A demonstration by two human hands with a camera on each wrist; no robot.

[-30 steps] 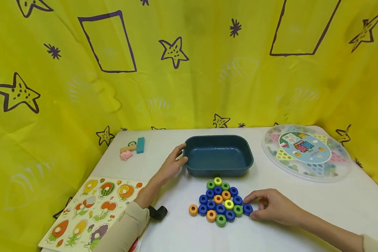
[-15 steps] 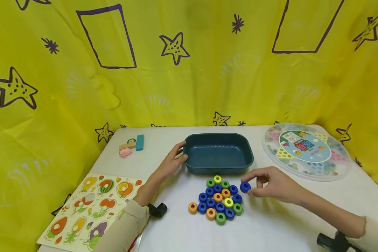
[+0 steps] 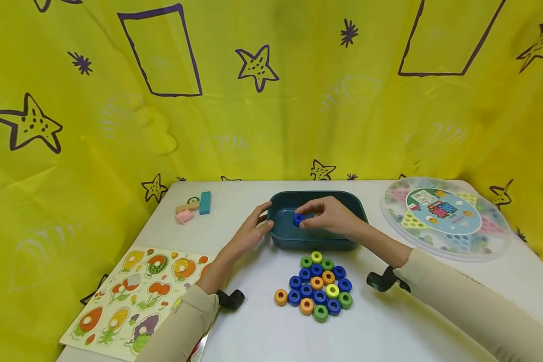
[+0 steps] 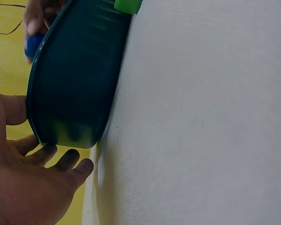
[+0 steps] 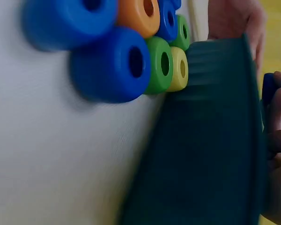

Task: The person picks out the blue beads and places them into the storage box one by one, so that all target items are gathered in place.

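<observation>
My right hand (image 3: 332, 216) pinches a blue ring-shaped bead (image 3: 297, 220) between thumb and fingertips, over the inside of a dark teal plastic basin (image 3: 317, 245). In the left wrist view that bead (image 4: 33, 45) shows just beyond the basin's rim. My left hand (image 3: 250, 234) rests its loosely spread fingers against the basin's left end; the left wrist view has the thumb at the rim and the fingertips by the outer wall (image 4: 70, 98). In front of the basin, a cluster of blue, green, orange and yellow beads (image 3: 319, 295) lies on the white table, with an orange bead (image 3: 281, 297) at its left edge.
A fruit picture board (image 3: 138, 301) lies at the left, partly under my left forearm. Behind it are a pink pig figure (image 3: 184, 216), a teal block (image 3: 205, 203) and a wooden piece. A round clear game case (image 3: 448, 216) lies at the right. Yellow cloth hangs behind the table.
My right hand has lifted the blue bead from the cluster's right side and carried it left and away from me, over the basin. My left hand has stayed at the basin's end.
</observation>
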